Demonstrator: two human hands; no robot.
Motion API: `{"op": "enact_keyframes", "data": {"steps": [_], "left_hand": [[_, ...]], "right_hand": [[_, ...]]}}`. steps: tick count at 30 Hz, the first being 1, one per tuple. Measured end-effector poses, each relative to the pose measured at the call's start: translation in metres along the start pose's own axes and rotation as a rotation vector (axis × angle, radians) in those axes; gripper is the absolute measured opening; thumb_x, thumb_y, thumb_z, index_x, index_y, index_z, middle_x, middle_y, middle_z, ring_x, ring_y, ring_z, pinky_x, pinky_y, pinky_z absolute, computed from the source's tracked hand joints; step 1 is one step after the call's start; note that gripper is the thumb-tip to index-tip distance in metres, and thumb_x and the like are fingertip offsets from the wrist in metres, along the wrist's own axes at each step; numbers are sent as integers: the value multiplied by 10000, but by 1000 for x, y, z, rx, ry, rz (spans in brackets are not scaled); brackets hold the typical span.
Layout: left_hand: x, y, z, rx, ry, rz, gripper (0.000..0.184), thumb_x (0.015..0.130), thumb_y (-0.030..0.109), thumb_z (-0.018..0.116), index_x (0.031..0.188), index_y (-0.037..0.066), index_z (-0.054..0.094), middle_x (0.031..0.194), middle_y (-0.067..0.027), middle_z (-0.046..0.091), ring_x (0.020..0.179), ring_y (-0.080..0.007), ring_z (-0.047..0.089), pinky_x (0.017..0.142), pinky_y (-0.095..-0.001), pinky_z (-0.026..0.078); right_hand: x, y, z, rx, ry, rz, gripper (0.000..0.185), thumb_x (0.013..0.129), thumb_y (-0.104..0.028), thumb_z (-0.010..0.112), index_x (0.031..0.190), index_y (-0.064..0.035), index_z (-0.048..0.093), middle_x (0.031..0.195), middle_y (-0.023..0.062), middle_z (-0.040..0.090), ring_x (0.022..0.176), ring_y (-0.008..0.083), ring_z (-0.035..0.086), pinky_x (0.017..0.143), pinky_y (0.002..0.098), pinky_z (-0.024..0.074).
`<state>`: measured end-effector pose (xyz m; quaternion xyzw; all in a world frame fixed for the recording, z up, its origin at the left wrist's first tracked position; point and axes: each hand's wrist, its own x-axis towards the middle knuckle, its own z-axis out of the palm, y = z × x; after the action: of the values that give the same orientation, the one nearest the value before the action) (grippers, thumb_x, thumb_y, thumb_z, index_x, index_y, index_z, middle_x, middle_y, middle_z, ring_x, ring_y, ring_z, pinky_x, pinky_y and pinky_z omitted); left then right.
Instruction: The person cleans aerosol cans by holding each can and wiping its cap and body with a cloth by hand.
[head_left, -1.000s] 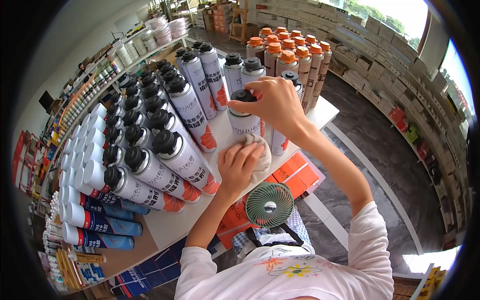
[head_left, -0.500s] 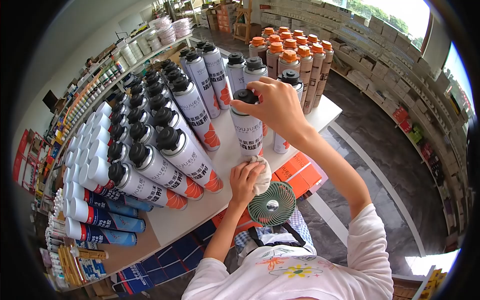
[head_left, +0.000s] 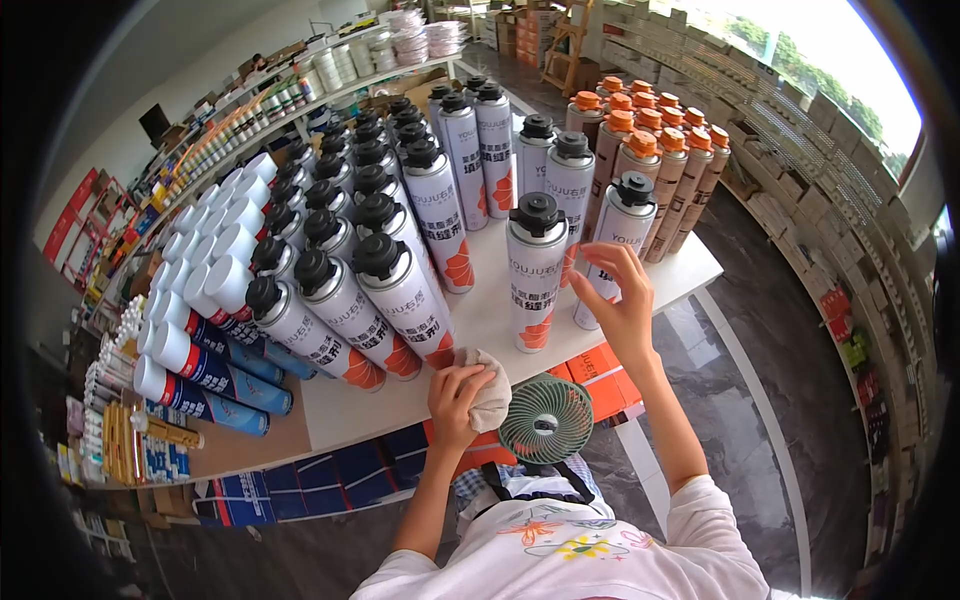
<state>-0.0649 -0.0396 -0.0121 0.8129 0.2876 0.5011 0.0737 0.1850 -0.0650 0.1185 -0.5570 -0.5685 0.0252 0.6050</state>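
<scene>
My left hand (head_left: pixel 456 402) is closed around a crumpled beige cloth (head_left: pixel 489 392) at the table's front edge. A white spray-foam can (head_left: pixel 535 285) with a black cap and orange print stands upright by itself near that edge. Just to its right is my right hand (head_left: pixel 626 305), thumb and fingers curved apart with nothing between them. Behind those fingers stands another white can (head_left: pixel 627 218), partly hidden; whether the hand touches it I cannot tell. More black-capped cans (head_left: pixel 438 215) stand in rows to the left.
Orange-capped cans (head_left: pixel 640 150) stand at the table's back right corner. White-capped blue cans (head_left: pixel 210 385) fill the left side. A green fan (head_left: pixel 545 420) sits at my waist, beside orange boxes (head_left: pixel 605 378) below the table edge. Stocked shelves (head_left: pixel 800 200) line the right wall.
My right hand has let go of the front can's cap and moved right and down. My left hand with the cloth has drawn away from the can's base to the left.
</scene>
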Motion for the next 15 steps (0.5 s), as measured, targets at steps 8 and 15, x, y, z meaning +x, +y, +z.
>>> {"op": "enact_keyframes", "data": {"steps": [8,15], "left_hand": [[26,14,-8,37,-234,-5,376,727,63,693,1102,82,709,1152,-48,659,1063,-282,593,922,-433,468],[5,3,11,390,-413,-89,489,744,-17,644,1200,154,688,1286,-101,560,1078,-286,540,968,-461,444]], "right_hand": [[-73,56,16,342,-91,391,299,864,-78,763,1116,16,633,1110,92,616,1068,196,644,925,346,558],[-97,69,20,338,-287,590,397,888,-182,774,1187,11,597,1189,119,632,1039,228,680,818,326,573]]}}
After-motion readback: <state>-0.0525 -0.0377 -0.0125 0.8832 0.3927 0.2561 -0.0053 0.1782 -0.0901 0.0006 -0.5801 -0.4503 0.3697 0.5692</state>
